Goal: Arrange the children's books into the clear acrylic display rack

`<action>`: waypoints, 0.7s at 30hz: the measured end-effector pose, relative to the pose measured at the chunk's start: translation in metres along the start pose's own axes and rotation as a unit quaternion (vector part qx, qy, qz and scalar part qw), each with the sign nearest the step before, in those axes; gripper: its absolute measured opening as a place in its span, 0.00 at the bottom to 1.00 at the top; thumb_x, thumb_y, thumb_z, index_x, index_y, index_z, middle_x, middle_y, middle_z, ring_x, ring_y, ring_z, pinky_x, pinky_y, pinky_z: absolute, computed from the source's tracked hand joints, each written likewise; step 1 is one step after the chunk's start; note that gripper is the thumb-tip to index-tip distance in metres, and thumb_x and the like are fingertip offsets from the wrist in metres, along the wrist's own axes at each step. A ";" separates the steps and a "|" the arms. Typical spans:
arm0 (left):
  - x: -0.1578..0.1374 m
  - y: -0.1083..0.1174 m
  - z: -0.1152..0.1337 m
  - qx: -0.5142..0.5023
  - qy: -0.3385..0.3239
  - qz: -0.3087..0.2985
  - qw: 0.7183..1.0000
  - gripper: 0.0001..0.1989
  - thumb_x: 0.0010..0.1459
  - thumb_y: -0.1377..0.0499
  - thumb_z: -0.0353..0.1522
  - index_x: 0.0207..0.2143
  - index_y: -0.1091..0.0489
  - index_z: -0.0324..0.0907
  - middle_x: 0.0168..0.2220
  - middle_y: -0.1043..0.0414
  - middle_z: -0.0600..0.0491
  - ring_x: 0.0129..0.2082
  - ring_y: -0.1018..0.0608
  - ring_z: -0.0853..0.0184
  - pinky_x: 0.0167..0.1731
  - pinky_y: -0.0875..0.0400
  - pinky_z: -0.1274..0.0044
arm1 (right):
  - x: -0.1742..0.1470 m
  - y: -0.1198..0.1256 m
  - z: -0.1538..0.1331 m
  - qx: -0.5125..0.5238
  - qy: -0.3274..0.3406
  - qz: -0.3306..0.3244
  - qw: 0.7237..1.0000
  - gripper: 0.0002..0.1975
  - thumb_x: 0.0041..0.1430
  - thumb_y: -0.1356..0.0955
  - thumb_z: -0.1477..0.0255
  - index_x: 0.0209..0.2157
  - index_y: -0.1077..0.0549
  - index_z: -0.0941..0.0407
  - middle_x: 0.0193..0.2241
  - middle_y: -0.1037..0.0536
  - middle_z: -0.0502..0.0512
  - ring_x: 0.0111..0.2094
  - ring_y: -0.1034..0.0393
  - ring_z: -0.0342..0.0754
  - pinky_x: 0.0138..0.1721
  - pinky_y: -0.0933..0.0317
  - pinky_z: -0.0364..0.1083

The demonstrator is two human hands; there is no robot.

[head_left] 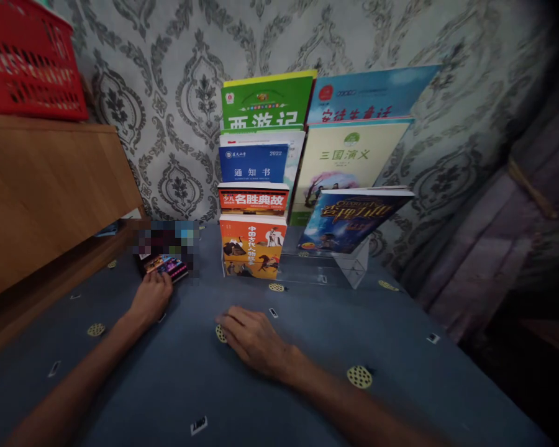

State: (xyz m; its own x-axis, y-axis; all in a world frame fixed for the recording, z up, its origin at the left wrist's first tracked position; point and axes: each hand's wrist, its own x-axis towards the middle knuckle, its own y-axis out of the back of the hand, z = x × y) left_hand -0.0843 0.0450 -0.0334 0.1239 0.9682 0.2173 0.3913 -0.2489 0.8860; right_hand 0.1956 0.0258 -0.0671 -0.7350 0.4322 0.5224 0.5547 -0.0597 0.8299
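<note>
My left hand (153, 293) is at a dark book (170, 268) lying on the blue cloth, its bent fingers on the book's near edge. Part of that book's cover is blurred into blocks. Over the middle of the cloth is my right hand (256, 340), palm down with loosely bent fingers and nothing visible in it; its fingertips are slightly smeared. Beyond it stands a clear tiered book rack (323, 273) with several books, among them an orange book (254, 248), a red book (256, 200), a blue booklet (254, 164) and a dark blue book (354, 217).
A wooden cabinet (51, 192) borders the left side, with a red plastic basket (32, 62) on top. The blue cloth (279, 403) carries a yellow dotted print. Patterned wallpaper (181, 93) rises behind the rack, and a greyish curtain (470, 248) hangs at the right.
</note>
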 end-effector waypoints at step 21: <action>-0.075 0.052 0.118 -0.182 -0.264 0.032 0.947 0.15 0.68 0.49 0.30 0.51 0.27 0.37 0.53 0.24 0.39 0.55 0.24 0.51 0.53 0.29 0.59 | -0.002 -0.004 0.002 0.071 -0.084 0.001 0.994 0.23 0.68 0.44 0.81 0.60 0.32 0.59 0.49 0.22 0.63 0.50 0.28 0.54 0.54 0.33 0.55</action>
State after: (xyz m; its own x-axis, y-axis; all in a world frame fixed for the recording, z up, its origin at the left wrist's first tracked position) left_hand 0.0342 -0.0438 -0.0522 0.6122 0.7806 0.1262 0.0396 -0.1897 0.9810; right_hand 0.1956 0.0266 -0.0721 -0.6646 0.5778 0.4737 0.6146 0.0622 0.7864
